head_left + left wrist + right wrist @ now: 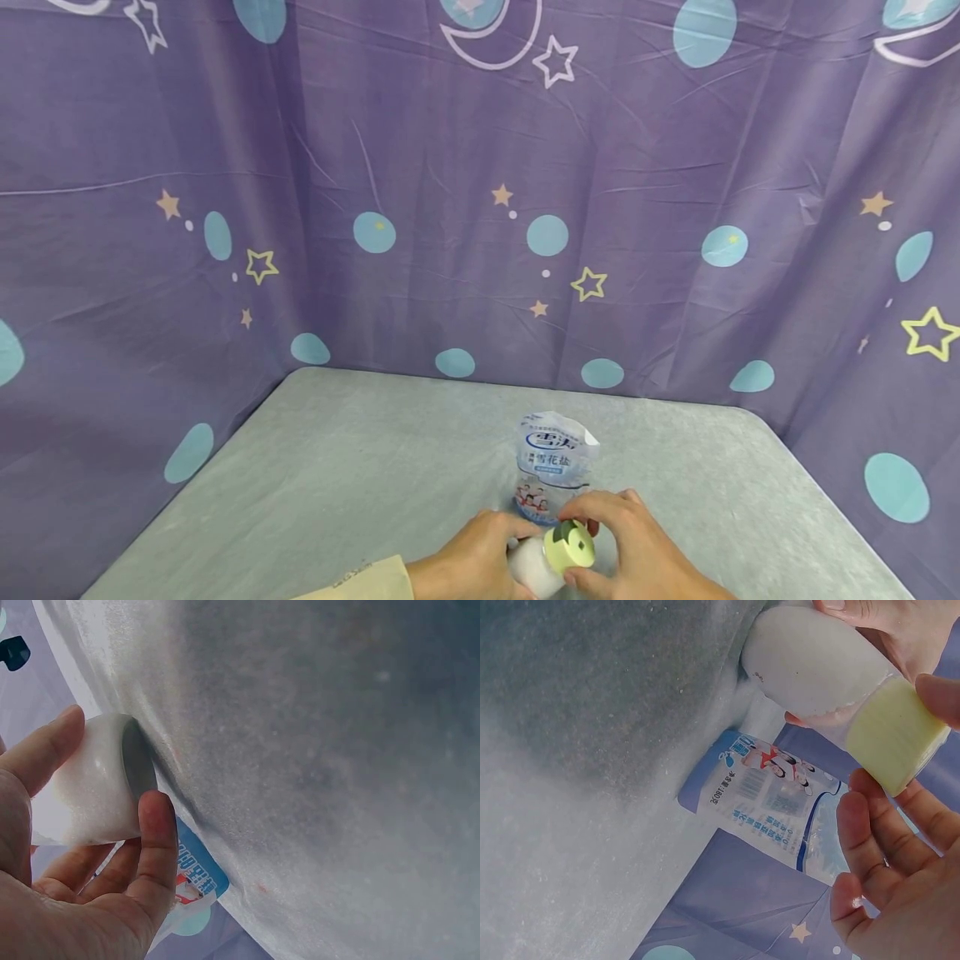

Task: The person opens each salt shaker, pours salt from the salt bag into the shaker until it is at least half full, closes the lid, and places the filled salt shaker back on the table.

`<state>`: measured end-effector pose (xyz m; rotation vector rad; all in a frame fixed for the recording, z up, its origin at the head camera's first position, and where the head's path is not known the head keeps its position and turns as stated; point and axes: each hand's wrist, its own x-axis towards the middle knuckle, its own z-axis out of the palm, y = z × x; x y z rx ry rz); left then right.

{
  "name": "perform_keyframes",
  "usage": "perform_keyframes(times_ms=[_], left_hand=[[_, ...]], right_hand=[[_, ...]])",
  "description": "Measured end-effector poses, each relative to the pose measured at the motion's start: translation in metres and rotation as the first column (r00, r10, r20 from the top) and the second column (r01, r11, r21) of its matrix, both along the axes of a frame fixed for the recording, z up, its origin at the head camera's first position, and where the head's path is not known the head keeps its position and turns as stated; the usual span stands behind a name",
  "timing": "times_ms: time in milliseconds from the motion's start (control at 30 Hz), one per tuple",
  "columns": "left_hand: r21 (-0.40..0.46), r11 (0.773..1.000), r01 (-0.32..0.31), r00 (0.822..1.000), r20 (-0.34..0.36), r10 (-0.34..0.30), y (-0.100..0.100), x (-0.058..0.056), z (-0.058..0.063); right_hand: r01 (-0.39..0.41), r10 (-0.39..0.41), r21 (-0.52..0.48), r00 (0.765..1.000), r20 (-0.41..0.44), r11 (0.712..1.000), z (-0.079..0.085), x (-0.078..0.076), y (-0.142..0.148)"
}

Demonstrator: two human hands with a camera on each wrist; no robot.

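Observation:
A salt shaker (pixel 534 570) filled with white grains leans tilted in front of me, its pale yellow-green cap (pixel 894 735) upward and to the right. In the head view, a dark green piece shows on the cap's top. My left hand (pixel 480 557) grips the shaker's body, thumb and fingers on opposite sides, as the left wrist view shows. With thumb and fingertips, my right hand (pixel 637 546) pinches the cap. Right behind both hands stands a clear and blue salt pouch (pixel 551 462), its lower right part hidden by the right hand.
The grey-white covered table (pixel 375 467) stretches out to the left, right and back of the hands. A purple curtain (pixel 450 292) printed with stars, moons and blue spots hangs along its back and sides.

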<state>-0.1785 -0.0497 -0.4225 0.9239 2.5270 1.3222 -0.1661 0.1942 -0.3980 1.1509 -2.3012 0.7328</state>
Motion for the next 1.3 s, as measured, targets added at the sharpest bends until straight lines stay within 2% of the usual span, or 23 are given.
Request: perform_keyframes(times_ms=[400,933,1167,1300], left_hand=[[-0.027,1.000,0.003,1.000,-0.031,-0.003,0.0005,-0.0002,0.0006],[-0.035,0.999,-0.036,0.999,0.007,0.036,0.0021,0.0005,0.0023],[-0.036,0.999,-0.035,0.999,-0.003,0.035,0.0021,0.0012,0.0032],[-0.044,0.999,-0.027,0.999,-0.022,0.026,0.0015,0.0014,0.0032]], right_hand=[[0.004,-0.004,-0.018,1.000,0.002,1.000,-0.0003,-0.0007,-0.0015],[0.107,-0.105,-0.006,0.985,0.140,0.994,0.0030,0.0051,-0.0030],[0.104,-0.104,0.000,0.988,0.110,0.995,0.0033,0.0048,-0.0043],[0.127,-0.127,0.012,0.982,0.138,0.992,0.0037,0.0054,-0.0049]])
